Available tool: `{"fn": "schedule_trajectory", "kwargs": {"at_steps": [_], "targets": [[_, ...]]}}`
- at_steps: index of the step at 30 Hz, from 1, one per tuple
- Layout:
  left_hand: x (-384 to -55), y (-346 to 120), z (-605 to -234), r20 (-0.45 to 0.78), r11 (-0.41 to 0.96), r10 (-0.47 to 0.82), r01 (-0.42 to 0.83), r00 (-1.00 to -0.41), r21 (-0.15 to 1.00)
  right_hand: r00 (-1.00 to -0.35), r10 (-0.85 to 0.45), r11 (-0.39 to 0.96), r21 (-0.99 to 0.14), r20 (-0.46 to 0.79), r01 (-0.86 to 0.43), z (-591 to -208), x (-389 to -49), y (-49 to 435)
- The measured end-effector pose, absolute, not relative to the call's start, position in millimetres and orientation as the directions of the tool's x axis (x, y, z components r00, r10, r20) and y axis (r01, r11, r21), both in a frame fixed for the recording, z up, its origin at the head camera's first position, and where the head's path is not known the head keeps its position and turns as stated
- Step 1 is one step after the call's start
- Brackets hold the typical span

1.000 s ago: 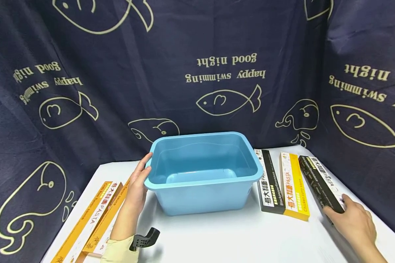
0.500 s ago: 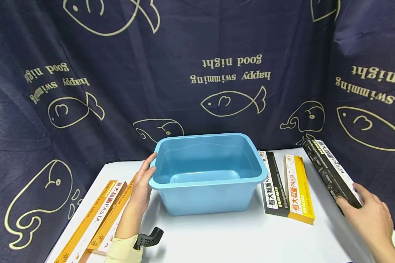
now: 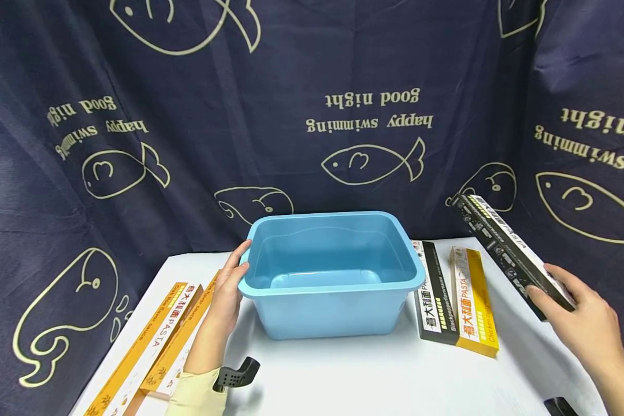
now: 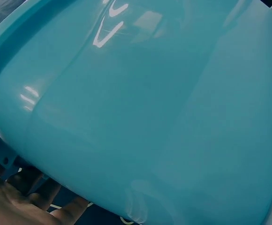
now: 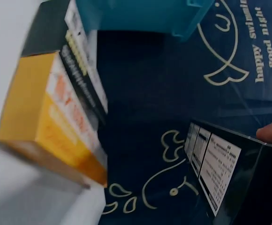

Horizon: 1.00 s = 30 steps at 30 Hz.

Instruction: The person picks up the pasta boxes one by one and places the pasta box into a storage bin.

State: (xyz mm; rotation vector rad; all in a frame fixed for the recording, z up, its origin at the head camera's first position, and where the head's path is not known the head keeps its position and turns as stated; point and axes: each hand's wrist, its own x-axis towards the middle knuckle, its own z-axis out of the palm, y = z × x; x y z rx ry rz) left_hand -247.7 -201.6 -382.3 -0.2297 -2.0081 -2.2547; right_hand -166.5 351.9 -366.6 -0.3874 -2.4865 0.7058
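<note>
Over on the right, the person's right hand grips one end of a black pasta box, raised above the table. The left hand, fingers fairly straight, rests against the blue bin. I'd call it early: no box shows inside; a yellow box, another black box and orange boxes lie outside.

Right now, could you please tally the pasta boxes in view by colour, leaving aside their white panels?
Black boxes: 2
Orange boxes: 2
Yellow box: 1
Total: 5 pasta boxes
</note>
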Motion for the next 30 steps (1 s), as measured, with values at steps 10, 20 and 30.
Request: {"fn": "schedule_trajectory", "kwargs": {"at_steps": [10, 20, 30], "targets": [[-247, -203, -382, 0.18, -0.107, 0.018, 0.178, -0.983, 0.978, -0.82, 0.285, 0.786, -0.611, 0.497, -0.098, -340, -171, 341], [-247, -201, -383, 0.19, -0.092, 0.047, 0.185, -0.981, 0.978, -0.819, 0.104, 0.738, -0.596, 0.564, -0.316, -326, -176, 331], [-245, -197, -382, 0.224, -0.094, 0.062, 0.218, -0.973, 0.971, -0.83, -0.08, 0.679, -0.579, 0.552, -0.451, -313, -195, 315]]}}
